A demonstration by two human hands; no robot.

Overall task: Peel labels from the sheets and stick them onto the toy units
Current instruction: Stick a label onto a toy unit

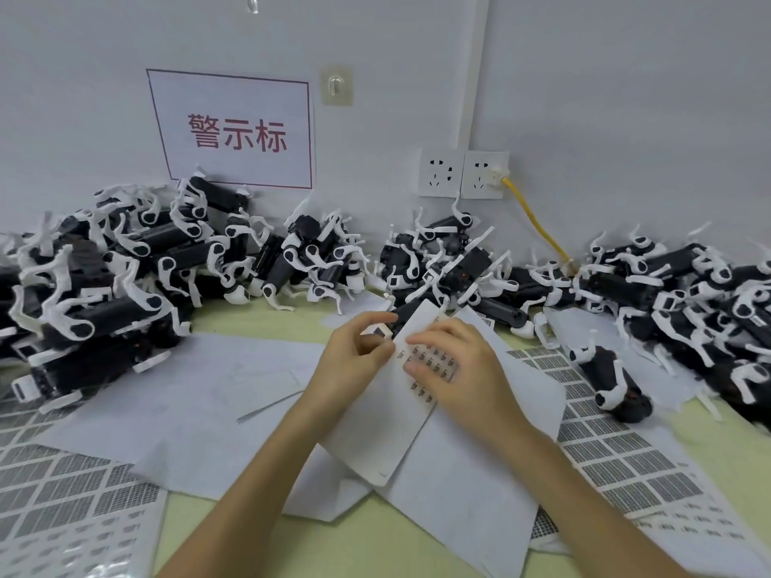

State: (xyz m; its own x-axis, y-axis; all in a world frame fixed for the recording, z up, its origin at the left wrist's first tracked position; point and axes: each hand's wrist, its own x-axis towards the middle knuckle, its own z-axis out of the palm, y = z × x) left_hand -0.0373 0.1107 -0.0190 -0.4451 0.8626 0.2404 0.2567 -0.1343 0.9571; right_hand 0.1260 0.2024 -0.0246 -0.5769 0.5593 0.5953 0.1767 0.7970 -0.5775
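Observation:
A white label sheet (388, 423) with rows of small dark labels is tilted up in the middle of the table. My left hand (352, 369) grips its left edge together with a black toy unit (402, 317) that shows just behind the sheet's top. My right hand (454, 369) lies over the labels, its fingertips curled onto one near the sheet's upper part. Whether a label is lifted I cannot tell; the fingers cover it.
Heaps of black-and-white toy units lie along the wall at the left (96, 285), middle (317, 256) and right (676, 285). A single unit (613, 385) lies right of my hands. Label sheets (62, 494) (626, 456) and blank backing papers (200, 394) cover the table.

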